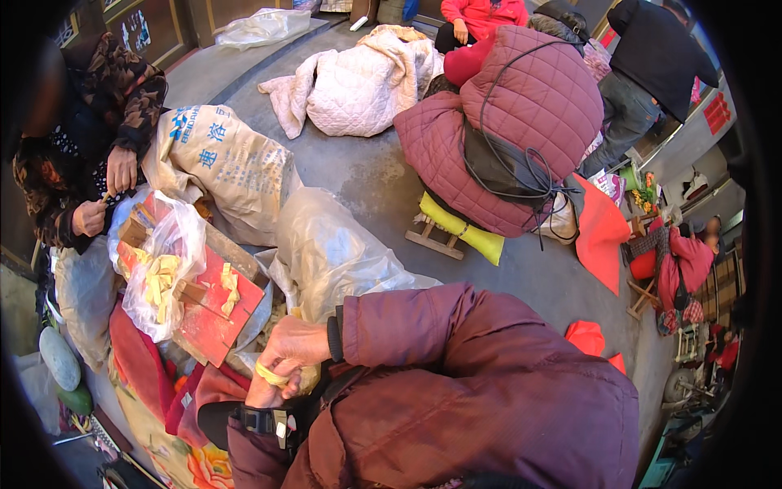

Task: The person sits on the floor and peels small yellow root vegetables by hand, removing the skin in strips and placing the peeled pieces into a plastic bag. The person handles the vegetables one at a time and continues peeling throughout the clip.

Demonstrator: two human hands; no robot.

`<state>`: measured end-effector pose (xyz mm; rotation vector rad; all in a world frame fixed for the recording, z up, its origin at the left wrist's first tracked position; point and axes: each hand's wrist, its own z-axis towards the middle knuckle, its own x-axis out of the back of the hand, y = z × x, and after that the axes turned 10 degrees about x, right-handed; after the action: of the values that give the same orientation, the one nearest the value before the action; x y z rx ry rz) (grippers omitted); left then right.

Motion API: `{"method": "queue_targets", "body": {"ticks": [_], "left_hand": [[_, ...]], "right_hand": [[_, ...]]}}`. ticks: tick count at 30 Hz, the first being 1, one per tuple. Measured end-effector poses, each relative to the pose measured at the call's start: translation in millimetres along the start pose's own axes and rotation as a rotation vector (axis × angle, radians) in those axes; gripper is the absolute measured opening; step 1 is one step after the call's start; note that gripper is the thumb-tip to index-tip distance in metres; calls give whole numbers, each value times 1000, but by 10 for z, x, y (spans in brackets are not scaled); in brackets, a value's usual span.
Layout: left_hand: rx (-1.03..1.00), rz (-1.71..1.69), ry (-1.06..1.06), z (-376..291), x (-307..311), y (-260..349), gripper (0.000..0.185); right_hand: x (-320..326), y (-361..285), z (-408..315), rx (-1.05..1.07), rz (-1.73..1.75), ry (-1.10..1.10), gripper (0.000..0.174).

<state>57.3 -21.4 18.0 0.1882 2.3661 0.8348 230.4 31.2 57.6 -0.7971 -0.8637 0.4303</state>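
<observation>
My right hand [297, 343] reaches in from the right in a purple-brown sleeve, its fingers bent. Just below it is my left hand [264, 390], with a black strap device at its wrist. The two hands meet on a folded pale-yellow strip [272, 375], which both pinch. Some fingers are hidden behind others. Close by to the left stands a red-topped board [223, 327], tilted in this view. On it lie a small bunch of yellow strips [230, 288], a wooden block [191, 292] and a clear plastic bag [189, 235] with more yellow strips [160, 278].
Across the board, a co-worker's hands [105, 195] hold a thin stick. A printed woven sack [238, 165] and a clouded plastic bag [336, 250] lie beyond the board. Another person in a quilted coat [531, 104] sits by a yellow cushion [461, 229]. Red cloth [140, 360] lies at left.
</observation>
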Motion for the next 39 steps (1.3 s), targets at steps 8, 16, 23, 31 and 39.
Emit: {"method": "queue_targets", "body": {"ticks": [8,16,23,31,39], "left_hand": [[-176,-479,60,226,107,-385,16],[-732,-281,586,235,-57,-287,18],[-614,117,599,183,-177,-158,24],[-627,249,553,369,31,-202,17],[-456,-326,282,262,-103,-239,26]], "right_hand": [[-151,234,-29,64,-176,25,15],[-193,121,4,-208,-213,324,17],[-157,144,-80,-291,-350,262,14],[-356,234,-152,-141,-599,335,10],[-267,220,-129,-175,-113,659,13]]}}
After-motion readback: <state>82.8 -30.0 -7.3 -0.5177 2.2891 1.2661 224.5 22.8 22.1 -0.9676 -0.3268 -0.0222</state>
